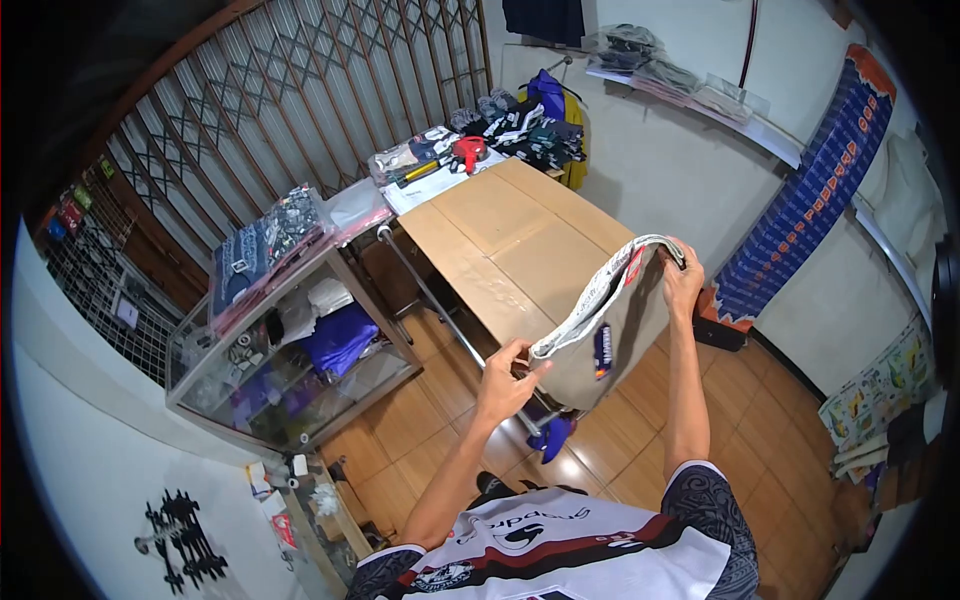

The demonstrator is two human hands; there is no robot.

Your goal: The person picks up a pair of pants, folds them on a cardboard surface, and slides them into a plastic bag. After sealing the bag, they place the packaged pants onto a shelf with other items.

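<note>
**Desk:** What did the frame show?

**Photographer:** A person in a sports jersey [560,545] held a beige garment [612,335] up by its waistband, out over the tiled floor [640,440] and just in front of a long cardboard-topped table [520,235]. The left hand [505,375] was pinched shut on one end of the printed band; the right hand [682,275] was closed over the other end, higher up. The cloth hung free between them, touching nothing.

**Desk:** And the handling, was it sound?

**Photographer:** By my reading, mostly. The band sloped, so levelling the two hands would have let the fabric drop straight. Keeping the grips at the band's outer ends and pulling gently apart would have taken out the sag in the middle. The lower edge hung close to the table's corner, so holding it a little higher would have kept it from snagging.

**Desk:** Surroundings?

**Photographer:** A glass display cabinet [290,345] stacked with packed clothing stood to the left, under a folding metal gate [300,90].
</note>
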